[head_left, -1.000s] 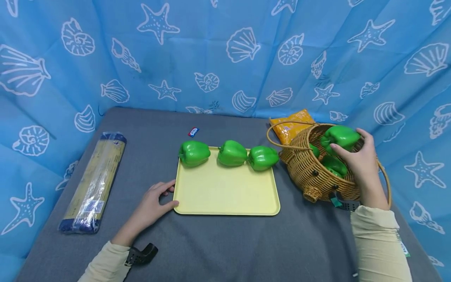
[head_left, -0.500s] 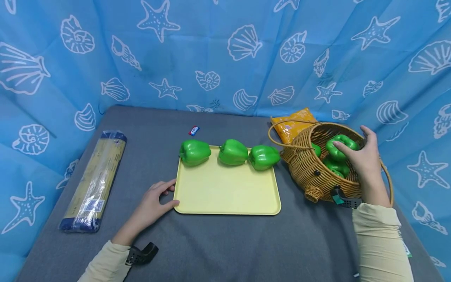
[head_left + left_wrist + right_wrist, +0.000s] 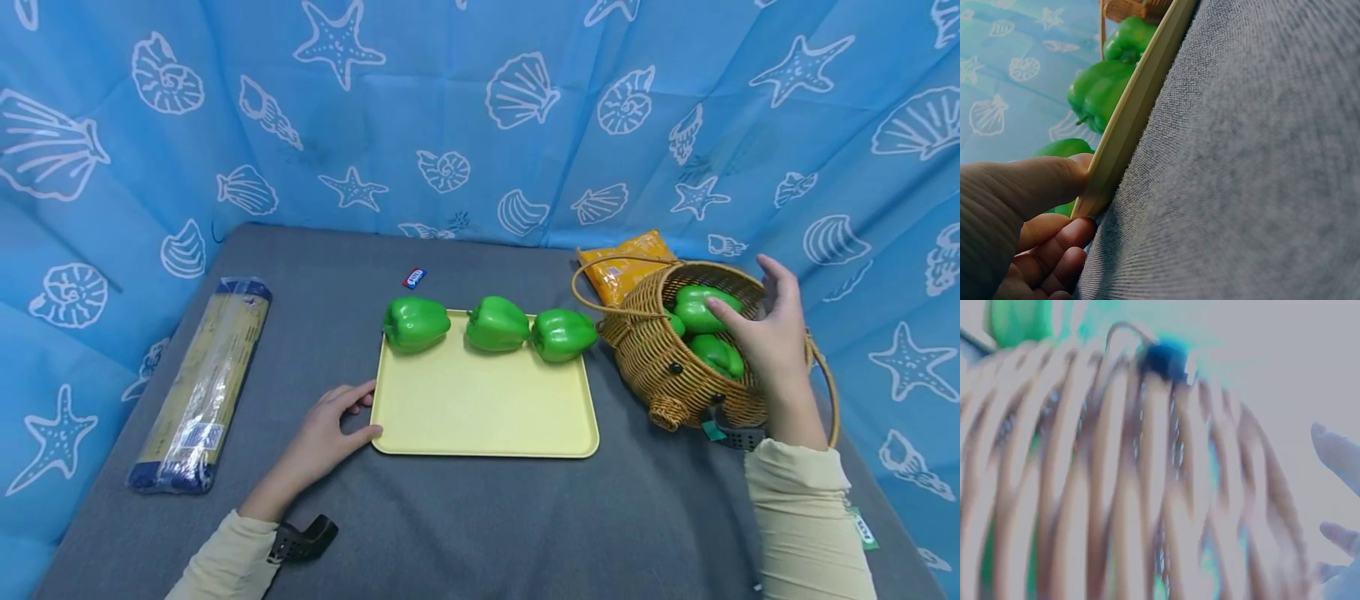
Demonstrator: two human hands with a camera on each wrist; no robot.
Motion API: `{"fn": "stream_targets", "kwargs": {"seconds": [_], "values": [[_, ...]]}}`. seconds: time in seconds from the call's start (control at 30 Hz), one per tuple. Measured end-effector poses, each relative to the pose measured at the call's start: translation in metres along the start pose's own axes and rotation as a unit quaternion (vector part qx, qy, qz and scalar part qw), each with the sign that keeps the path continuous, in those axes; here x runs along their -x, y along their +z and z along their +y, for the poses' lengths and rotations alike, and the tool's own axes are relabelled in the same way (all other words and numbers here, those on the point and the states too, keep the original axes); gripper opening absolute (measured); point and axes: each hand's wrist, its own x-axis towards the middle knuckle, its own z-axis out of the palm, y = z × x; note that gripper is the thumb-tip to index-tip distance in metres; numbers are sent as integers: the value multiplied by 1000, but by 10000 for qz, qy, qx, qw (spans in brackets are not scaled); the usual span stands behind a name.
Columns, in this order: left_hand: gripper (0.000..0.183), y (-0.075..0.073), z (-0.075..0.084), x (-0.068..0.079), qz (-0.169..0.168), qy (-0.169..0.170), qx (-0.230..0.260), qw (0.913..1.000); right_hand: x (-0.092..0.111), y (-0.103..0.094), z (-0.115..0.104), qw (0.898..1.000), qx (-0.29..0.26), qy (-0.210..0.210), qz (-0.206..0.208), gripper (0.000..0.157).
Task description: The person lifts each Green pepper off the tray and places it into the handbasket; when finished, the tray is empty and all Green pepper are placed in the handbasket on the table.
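My left hand (image 3: 330,429) pinches the left edge of a pale yellow tray (image 3: 480,408); in the left wrist view the thumb (image 3: 1054,184) lies at the rim with the other fingers curled below it. Three green bell peppers (image 3: 496,323) sit along the tray's far edge. At the right, my right hand (image 3: 776,333) is spread over the mouth of a wicker basket (image 3: 645,367), its thumb overlapping a bell pepper (image 3: 697,309) inside. Below that lies another bell pepper (image 3: 717,355), and one more is partly hidden by the basket rim. The right wrist view shows blurred wicker (image 3: 1110,456).
A long clear-wrapped package with blue ends (image 3: 202,387) lies at the left. Behind the basket is an orange packet (image 3: 626,267), and a small red and blue wrapper (image 3: 414,277) lies beyond the tray. A patterned blue curtain (image 3: 450,108) surrounds the grey table (image 3: 465,533).
The bell pepper in my right hand went down into the basket and was let go; the fingers now stand apart from it. My left hand stays at the tray.
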Motion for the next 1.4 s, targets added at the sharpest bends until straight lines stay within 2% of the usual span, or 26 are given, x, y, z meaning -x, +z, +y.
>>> {"fn": "stream_targets", "kwargs": {"seconds": [0.23, 0.37, 0.5, 0.67, 0.9, 1.07, 1.2, 1.4], "values": [[60, -1, -1, 1, 44, 24, 3, 10000, 8, 24, -27, 9938, -572, -839, -458, 72], [60, -1, -1, 1, 36, 23, -11, 10000, 11, 46, -45, 9857, -867, -1219, -775, 74], [60, 0, -2, 0, 18, 14, -49, 10000, 14, 72, -68, 9705, -1434, -1508, -1215, 74], [60, 0, -2, 0, 8, -9, -45, 10000, 22, 109, -97, 9489, -1896, -1666, -1897, 70], [60, 0, -2, -1, 7, 8, -36, 10000, 31, 170, -123, 9204, -2145, -1946, -2625, 66], [60, 0, -1, 0, -5, 16, -84, 10000, 37, 219, -133, 9046, -2284, -1812, -3110, 62], [60, -1, 0, 1, 1, 37, -122, 9999, 41, 250, -136, 9040, -2124, -1639, -3328, 60], [60, -1, -1, -1, -34, 67, -133, 9999, 40, 289, -118, 9216, -1400, -1452, -3317, 62]]}}
